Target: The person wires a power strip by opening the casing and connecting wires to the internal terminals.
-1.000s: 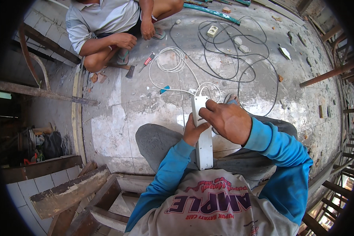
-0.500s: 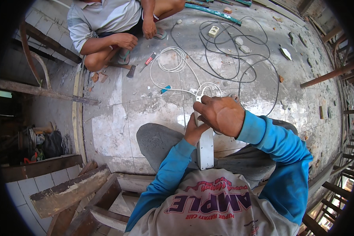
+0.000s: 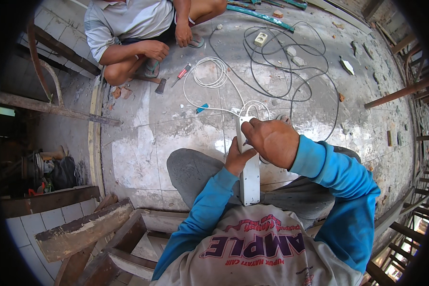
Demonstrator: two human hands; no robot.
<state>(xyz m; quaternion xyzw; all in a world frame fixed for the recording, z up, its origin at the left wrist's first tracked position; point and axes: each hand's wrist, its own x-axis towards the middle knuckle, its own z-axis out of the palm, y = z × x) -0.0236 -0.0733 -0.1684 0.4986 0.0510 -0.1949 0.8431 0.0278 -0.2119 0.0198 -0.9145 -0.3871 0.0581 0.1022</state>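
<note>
A long white power strip [image 3: 250,183] lies lengthwise between my knees, with small screws along its visible face. My left hand [image 3: 237,158] is wrapped around its middle from the left. Above it my right hand [image 3: 274,141] is closed, with fingers pinched over the strip. Something small and dark shows below those fingertips, too hidden to name. A white cable [image 3: 216,74] runs from the strip's far end into a loose coil. Beside that cable lies a small blue piece [image 3: 202,108]. A red-handled screwdriver [image 3: 182,73] rests on the floor left of the coil.
A co-worker [image 3: 133,28] squats at the far left, near an axe-like tool [image 3: 160,86]. Black cable [image 3: 291,71] loops across the floor by a white socket block [image 3: 260,39]. Wooden planks [image 3: 86,229] stand at the near left. Rubble [image 3: 346,66] is scattered on the right.
My right hand has shifted slightly toward me and right along the strip, exposing more of its far end. My left hand stays around the strip. The whole view has shifted slightly.
</note>
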